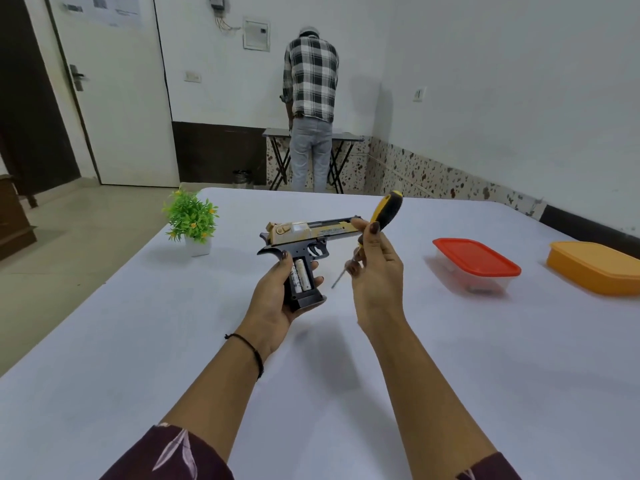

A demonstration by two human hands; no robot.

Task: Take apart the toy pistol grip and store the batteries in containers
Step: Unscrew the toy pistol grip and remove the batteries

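Gold-and-black plastic toy pistol: one, held above the white-covered table. Its long axis runs level across the view, muzzle to the right, grip angled down toward the wearer. The grip compartment is open, with two white cylindrical batteries seated side by side. The left hand wraps the grip from the left and beneath. The right hand, just beside the muzzle, grasps one yellow-and-black-handled screwdriver, tip downward. Two lidded containers stand to the right: one clear red-lidded container and one orange container.
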